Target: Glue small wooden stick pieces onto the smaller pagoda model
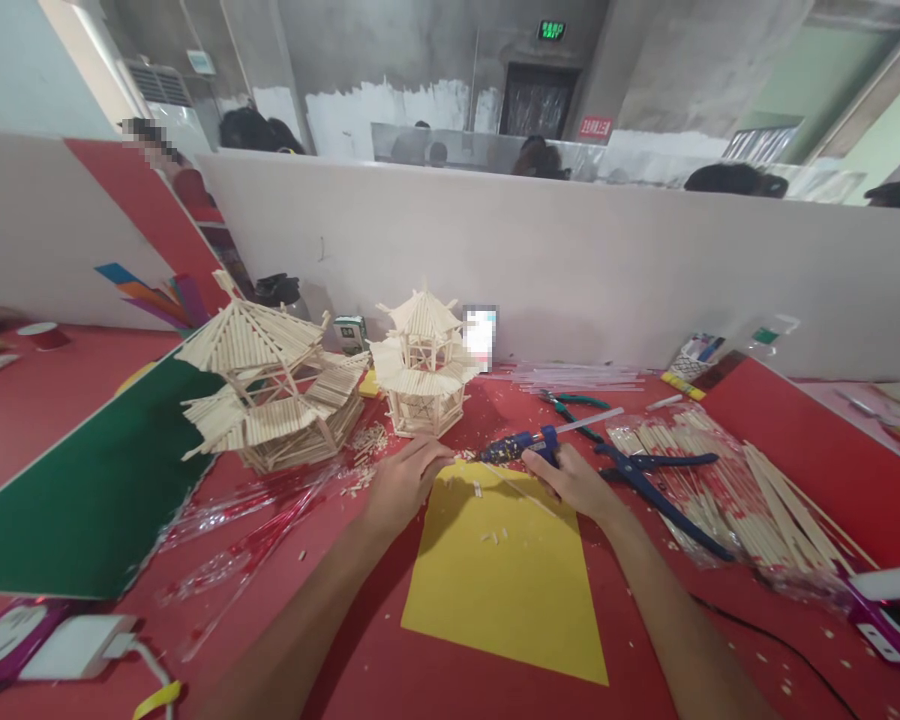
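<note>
My right hand (574, 482) is wrapped round a blue hot glue gun (546, 440), its nozzle pointing left and a clear glue stick (592, 418) jutting from its back. Just left of the nozzle, my left hand (403, 488) has its fingers pressed together; whatever lies between them is too small to make out. Below both hands lies a yellow sheet (502, 590) with a few short stick pieces on it. Right behind my left hand stands a small wooden-stick pavilion (424, 375). A larger stick pavilion (270, 385) stands to its left.
Blue-handled pliers (656, 500) and green-handled pliers (581, 402) lie on the right, beside bagged wooden sticks (727, 480). Loose glue sticks (577, 376) rest along the white partition (607, 270). A green board (82, 490) and plastic wrappers (232, 530) occupy the left; a black cable (780, 645) runs at the right.
</note>
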`<action>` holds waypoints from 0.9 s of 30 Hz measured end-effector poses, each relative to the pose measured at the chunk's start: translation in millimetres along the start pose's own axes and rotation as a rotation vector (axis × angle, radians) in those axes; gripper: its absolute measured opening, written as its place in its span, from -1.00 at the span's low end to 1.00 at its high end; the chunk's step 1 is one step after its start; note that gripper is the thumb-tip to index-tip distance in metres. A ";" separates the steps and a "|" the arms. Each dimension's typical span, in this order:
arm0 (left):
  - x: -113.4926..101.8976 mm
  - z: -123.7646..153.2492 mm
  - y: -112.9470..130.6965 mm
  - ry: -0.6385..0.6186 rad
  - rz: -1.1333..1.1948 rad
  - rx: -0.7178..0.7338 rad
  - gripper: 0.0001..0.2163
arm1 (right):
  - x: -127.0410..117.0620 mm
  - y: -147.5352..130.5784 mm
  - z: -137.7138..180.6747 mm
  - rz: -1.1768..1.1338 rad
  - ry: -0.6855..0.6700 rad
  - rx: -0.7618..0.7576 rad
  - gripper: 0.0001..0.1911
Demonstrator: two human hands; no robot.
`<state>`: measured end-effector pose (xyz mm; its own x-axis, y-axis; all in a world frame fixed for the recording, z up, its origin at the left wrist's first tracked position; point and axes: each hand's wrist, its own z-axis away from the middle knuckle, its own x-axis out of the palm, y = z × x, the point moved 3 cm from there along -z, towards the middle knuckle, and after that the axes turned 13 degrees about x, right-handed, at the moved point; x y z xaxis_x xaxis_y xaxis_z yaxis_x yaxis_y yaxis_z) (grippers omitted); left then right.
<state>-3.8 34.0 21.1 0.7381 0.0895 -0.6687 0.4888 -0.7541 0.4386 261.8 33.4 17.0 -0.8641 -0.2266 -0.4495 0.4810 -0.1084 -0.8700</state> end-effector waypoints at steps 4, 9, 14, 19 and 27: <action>0.2 0.2 -0.3 -0.001 0.021 0.030 -0.77 | 1.5 5.5 -3.5 -0.203 -0.087 0.012 -0.50; 1.3 -0.1 -0.4 -0.011 0.065 0.037 -0.79 | -4.5 5.9 -2.2 -0.092 0.006 0.041 -0.49; 0.4 -0.4 -2.6 0.021 0.088 0.053 -0.81 | -3.9 3.8 6.2 -0.219 -0.209 -0.011 -0.51; -0.4 0.3 1.3 0.006 0.116 0.102 -0.82 | -8.7 -0.5 2.7 -0.242 -0.025 0.016 -0.49; -1.3 -1.0 -1.0 0.051 0.117 0.054 -0.85 | -9.9 6.5 6.7 -0.398 -0.181 -0.018 -0.51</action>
<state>-4.8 35.3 22.2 0.8122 0.0307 -0.5825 0.3730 -0.7952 0.4781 274.5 28.5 17.2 -0.9409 -0.3368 -0.0370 0.1117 -0.2054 -0.9723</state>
